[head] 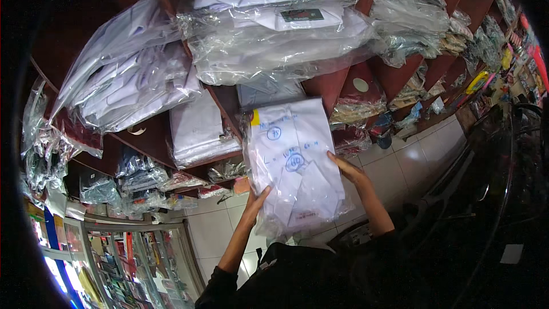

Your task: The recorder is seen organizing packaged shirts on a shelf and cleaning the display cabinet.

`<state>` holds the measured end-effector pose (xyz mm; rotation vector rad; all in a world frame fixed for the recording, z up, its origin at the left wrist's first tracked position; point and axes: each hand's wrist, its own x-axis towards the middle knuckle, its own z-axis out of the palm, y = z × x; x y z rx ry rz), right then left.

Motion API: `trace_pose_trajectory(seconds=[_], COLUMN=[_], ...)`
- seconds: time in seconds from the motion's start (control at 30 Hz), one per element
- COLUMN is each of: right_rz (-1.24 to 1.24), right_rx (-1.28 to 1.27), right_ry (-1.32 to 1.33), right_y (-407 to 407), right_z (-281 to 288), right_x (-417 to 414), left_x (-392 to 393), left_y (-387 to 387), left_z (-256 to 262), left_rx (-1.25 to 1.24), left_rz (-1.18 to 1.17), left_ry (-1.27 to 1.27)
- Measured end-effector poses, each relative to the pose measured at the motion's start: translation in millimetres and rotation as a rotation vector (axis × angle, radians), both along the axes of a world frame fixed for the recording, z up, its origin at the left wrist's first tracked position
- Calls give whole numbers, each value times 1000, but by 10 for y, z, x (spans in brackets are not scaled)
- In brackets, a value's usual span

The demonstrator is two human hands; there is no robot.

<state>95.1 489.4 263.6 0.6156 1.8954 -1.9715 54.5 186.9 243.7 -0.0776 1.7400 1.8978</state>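
A folded white shirt (pixel 309 133) in a clear plastic sleeve is held out before me, its collar end toward my body. The sleeve bears blue handwriting and a yellow patch at one corner. My left hand (pixel 258 199) grips its left side, thumb on top and fingers hidden beneath. On the opposite edge, my right hand (pixel 348 167) holds it the same way. Just beyond the shirt's far edge, a light folded garment (pixel 270 92) lies in a shelf compartment.
Dark red wooden shelves (pixel 324 88) hold stacks of bagged white shirts (pixel 279 47), with another stack (pixel 128 64) at left. More bagged garments (pixel 409 13) fill compartments at right. A glass display case (pixel 141 262) stands lower left. White tiles (pixel 386 176) cover the floor.
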Motion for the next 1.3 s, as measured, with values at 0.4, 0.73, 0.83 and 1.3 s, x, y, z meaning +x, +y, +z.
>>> trace_pose_trajectory(seconds=[0.4, 0.73, 0.83, 1.3], right_rz=[-441, -361, -354, 303], right_rx=[57, -42, -33, -210], right_ry=[324, 606, 642, 723], right_y=[-1276, -2241, -2682, -5355], right_z=[48, -1, -223, -186], right_x=[897, 1156, 1097, 332], left_x=[275, 197, 241, 1764], left_y=[-824, -1757, -2313, -5144], left_z=[479, 544, 467, 831], left_rx=[-66, 1, -30, -483], left_rz=[-158, -303, -235, 519], left_ry=[199, 360, 405, 350])
